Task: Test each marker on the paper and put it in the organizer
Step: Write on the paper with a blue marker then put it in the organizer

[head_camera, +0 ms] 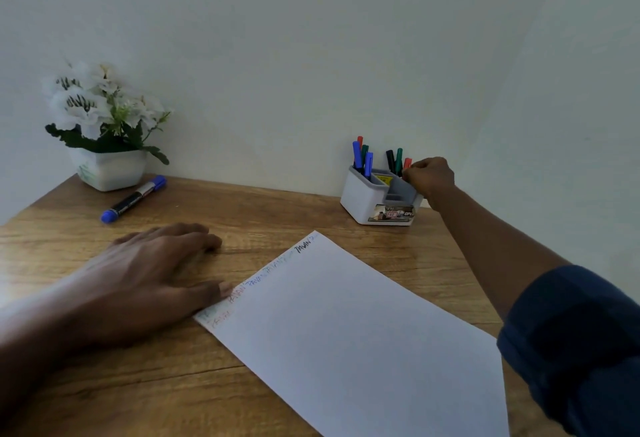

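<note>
Head view: right hand (429, 176) pinches a red marker (407, 162) at the organizer (360, 201); left hand (149, 273) lies flat, nearer the blue marker (133, 199) lying diagonally beyond it.

Soft, dim, even daylight; slightly blurry, wide-angle edge distortion.

Brown wood-grain table (277, 214) runs up to the wall. Far left stands a white square pot of white flowers (110, 169), with a thick blue-capped marker (133, 199) lying just in front. Far right sits the white-and-grey plastic organizer (363, 201). Nearer, a white paper sheet (363, 332) lies at an angle, and the left hand (149, 273) is flat beside it, thumb at the paper's edge.
</note>
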Available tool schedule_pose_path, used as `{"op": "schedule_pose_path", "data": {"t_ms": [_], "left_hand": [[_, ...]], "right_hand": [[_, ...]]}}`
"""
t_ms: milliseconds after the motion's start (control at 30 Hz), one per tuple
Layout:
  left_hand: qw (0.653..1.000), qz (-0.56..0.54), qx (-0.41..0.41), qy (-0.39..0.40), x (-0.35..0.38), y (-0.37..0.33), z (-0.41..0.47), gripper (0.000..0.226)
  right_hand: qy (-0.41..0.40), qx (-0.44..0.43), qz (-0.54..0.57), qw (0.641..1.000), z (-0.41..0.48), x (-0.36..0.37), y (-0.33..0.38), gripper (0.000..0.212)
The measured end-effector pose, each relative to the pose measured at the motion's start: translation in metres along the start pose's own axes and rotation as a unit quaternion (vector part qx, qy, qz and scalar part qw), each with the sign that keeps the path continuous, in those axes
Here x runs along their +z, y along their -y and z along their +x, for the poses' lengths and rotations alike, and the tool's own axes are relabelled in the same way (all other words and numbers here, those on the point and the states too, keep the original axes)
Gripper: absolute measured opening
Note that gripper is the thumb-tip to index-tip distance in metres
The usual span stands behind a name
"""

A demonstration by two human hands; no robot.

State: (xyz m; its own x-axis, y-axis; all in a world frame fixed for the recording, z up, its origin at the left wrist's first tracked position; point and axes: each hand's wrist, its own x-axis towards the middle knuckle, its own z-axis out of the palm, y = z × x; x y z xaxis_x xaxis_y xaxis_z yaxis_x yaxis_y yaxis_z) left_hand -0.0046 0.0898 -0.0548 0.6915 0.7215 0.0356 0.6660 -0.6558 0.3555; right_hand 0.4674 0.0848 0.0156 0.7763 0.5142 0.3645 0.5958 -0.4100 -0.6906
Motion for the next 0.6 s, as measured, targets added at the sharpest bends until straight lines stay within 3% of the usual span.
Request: {"op": "schedule_pose_path", "data": {"t_ms": [67,133,233,300,400,533,600], "left_hand": [[1.0,0.007,-0.012,0.013,-0.001,0.002,0.004,0.112],[1.0,0.014,-0.008,0.011,-0.002,-0.002,0.002,0.11],[1.0,0.006,-0.005,0.005,-0.004,-0.011,-0.005,0.093],[1.0,0.003,-0.02,0.007,-0.007,-0.016,-0.009,0.077],[1.0,0.004,-0.027,0.013,-0.008,-0.02,-0.009,0.072],[0.999,-0.002,-0.033,0.016,-0.007,-0.018,-0.009,0.074],[0.999,-0.002,-0.035,0.023,-0.008,-0.019,-0.008,0.074]], "right_hand": [[-0.064,-0.047,0.012,0.997,-0.01,-0.002,0.004,0.027],[-0.123,-0.158,0.003,0.98,-0.025,-0.001,0.007,0.029],[-0.119,-0.304,0.008,0.945,-0.057,0.002,0.021,0.026],[-0.071,-0.375,0.035,0.924,-0.082,0.009,0.035,0.023],[0.042,-0.45,0.056,0.89,-0.115,0.027,0.057,0.017],[0.245,-0.469,-0.036,0.848,-0.152,0.067,0.104,0.027],[0.291,-0.5,-0.073,0.812,-0.165,0.087,0.129,0.034]]}}
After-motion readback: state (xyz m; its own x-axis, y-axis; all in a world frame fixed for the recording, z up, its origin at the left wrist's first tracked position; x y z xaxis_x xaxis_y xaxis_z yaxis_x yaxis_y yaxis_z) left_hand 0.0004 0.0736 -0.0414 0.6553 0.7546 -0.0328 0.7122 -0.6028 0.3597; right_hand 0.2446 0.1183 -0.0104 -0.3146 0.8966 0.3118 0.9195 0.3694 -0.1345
